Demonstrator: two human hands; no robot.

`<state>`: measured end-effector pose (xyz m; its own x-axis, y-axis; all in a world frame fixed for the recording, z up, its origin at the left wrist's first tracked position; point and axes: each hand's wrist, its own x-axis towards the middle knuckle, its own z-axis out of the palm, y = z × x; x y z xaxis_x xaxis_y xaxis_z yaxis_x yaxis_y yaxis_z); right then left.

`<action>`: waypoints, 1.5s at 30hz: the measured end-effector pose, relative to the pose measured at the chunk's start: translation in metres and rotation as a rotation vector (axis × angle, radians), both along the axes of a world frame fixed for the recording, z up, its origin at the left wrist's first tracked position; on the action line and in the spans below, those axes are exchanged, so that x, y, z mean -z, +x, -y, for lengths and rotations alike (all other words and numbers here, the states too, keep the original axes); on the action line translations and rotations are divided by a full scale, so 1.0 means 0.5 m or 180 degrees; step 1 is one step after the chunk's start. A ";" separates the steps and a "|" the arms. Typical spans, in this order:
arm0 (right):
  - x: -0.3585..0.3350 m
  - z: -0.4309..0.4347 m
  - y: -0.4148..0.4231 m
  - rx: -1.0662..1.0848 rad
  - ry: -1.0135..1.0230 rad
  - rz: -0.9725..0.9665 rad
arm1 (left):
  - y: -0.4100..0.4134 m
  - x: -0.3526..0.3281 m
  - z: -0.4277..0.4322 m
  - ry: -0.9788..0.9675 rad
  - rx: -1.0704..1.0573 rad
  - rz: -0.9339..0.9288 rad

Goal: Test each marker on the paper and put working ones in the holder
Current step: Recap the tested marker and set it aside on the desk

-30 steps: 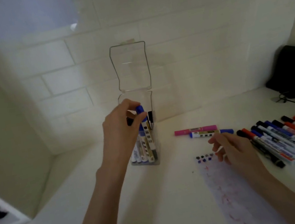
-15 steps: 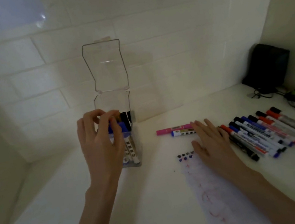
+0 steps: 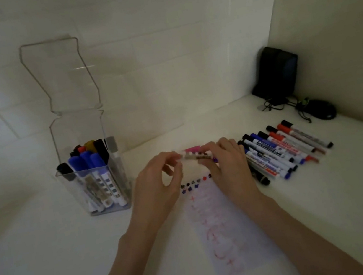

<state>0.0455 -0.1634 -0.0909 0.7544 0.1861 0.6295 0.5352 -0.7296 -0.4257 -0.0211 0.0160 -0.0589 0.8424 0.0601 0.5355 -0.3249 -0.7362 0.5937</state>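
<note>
A clear plastic holder [image 3: 123, 195] with its lid up stands at the left, holding several blue, black and red capped markers. Both hands hold one white marker [image 3: 197, 156] level above the top of the paper [image 3: 229, 225]. My left hand [image 3: 159, 184] pinches its left end and my right hand [image 3: 228, 165] grips its right end, where a blue cap peeks out. A pink marker [image 3: 192, 149] lies just behind them. The paper bears small dark test marks and red scribbles. A row of several markers [image 3: 281, 151] lies to the right.
A black speaker [image 3: 276, 73] with tangled cables and a dark mouse-like object [image 3: 320, 110] sit in the back right corner. White tiled wall runs behind the white counter; a side wall closes the right.
My left hand let go of the blue marker in the holder and moved right. My right hand lifted a white marker off the counter, and both hands now hold it. The view shifted right.
</note>
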 end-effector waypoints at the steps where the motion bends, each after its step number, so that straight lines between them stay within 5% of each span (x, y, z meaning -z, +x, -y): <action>1: -0.020 -0.002 -0.009 -0.0220 0.0612 -0.0493 | 0.005 0.006 0.004 -0.0028 0.0029 -0.0205; 3: -0.051 -0.008 -0.026 -0.0793 0.1767 -0.1575 | 0.008 0.018 0.016 -0.0083 0.0245 -0.0641; 5: -0.064 -0.012 -0.039 -0.0958 0.2188 -0.1953 | 0.006 0.021 0.028 -0.0336 0.0439 -0.0848; 10: -0.061 -0.022 -0.052 -0.0965 0.2031 -0.1593 | 0.015 0.034 0.018 0.0061 0.0352 -0.0422; 18: -0.096 -0.003 -0.062 -0.1137 0.1991 -0.1360 | 0.013 0.013 0.003 -0.0811 0.1242 -0.1066; 22: -0.098 -0.006 -0.070 -0.0747 0.3014 -0.1898 | 0.011 -0.009 0.033 0.0263 0.0837 -0.0816; 26: -0.092 -0.007 -0.072 -0.0334 0.2840 -0.2505 | -0.008 0.003 0.046 0.1007 0.0691 -0.0555; 37: -0.107 0.012 -0.085 -0.0934 0.2516 -0.2004 | -0.005 -0.037 0.024 -0.0932 0.2284 -0.2006; 40: -0.106 0.030 -0.073 -0.0719 0.2887 -0.2036 | -0.006 -0.035 -0.001 -0.1248 0.2504 -0.2343; 45: -0.104 0.079 -0.041 -0.0195 0.3082 -0.2057 | -0.012 0.001 -0.054 -0.0386 0.1452 -0.1642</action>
